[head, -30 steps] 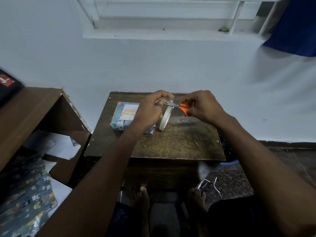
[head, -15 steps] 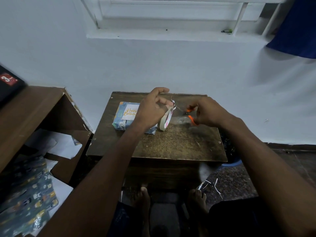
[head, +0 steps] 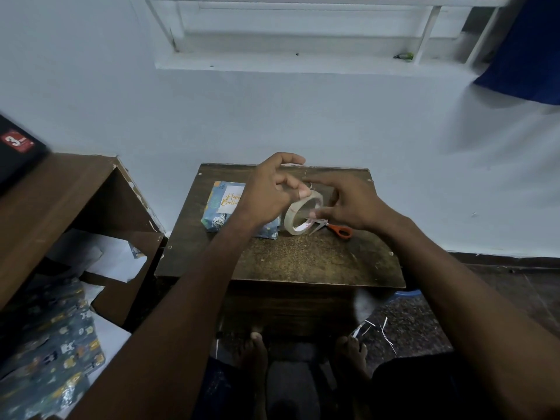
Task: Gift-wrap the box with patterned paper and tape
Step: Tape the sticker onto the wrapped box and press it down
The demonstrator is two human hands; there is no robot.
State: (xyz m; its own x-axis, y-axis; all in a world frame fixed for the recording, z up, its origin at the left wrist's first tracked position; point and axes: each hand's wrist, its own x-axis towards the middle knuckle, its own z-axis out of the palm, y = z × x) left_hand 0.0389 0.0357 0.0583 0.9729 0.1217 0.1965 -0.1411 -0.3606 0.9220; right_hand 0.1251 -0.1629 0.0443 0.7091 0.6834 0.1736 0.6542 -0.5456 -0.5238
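Observation:
The box [head: 222, 209], wrapped in blue patterned paper with a "Happy Birthday" tag, lies at the back left of the small wooden table [head: 288, 262]. My left hand [head: 269, 192] hovers over its right end, thumb and fingertip pinched on a short strip of clear tape. The tape roll [head: 301, 213] stands tilted on the table just right of the box. My right hand [head: 351, 201] is above the roll with fingers spread and blurred, one fingertip at the roll's rim. Orange-handled scissors [head: 338, 229] lie on the table beneath that hand.
A brown wooden shelf unit [head: 75, 189] stands to the left, with a sheet of patterned paper [head: 51, 359] and white paper [head: 94, 259] below it. A dark box [head: 18, 147] sits on its top. Paper scraps [head: 377, 328] lie on the floor by my feet.
My right hand has put the scissors down on the table and moved to the tape roll. The roll has dropped from my left hand's grip onto the table; the left hand keeps the strip.

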